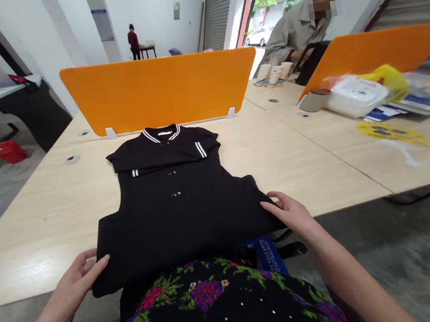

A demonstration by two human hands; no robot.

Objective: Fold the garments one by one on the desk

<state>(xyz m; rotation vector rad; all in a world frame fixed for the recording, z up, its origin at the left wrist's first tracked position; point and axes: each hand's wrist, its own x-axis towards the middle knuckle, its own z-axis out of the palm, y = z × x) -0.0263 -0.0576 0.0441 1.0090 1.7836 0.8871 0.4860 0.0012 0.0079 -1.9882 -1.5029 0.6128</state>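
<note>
A black jacket [174,215] with white-striped collar and cuffs lies front up on the light wooden table [279,157]. Its sleeves are folded across the chest, and snap buttons run down the middle. The lower part spreads wide toward me and hangs past the table's near edge. My left hand [79,275] pinches the lower left side between thumb and fingers. On the opposite side my right hand [287,209] grips the lower right edge, thumb on top. Some fingertips of both hands are hidden beneath the cloth.
An orange divider [164,90] stands behind the jacket. Paper cups [277,73], a white plastic container [356,94] and a yellow fan [395,134] are at the right. A person [292,31] leans in beyond the cups; another person [133,41] stands far back. A red bucket [7,151] sits on the floor.
</note>
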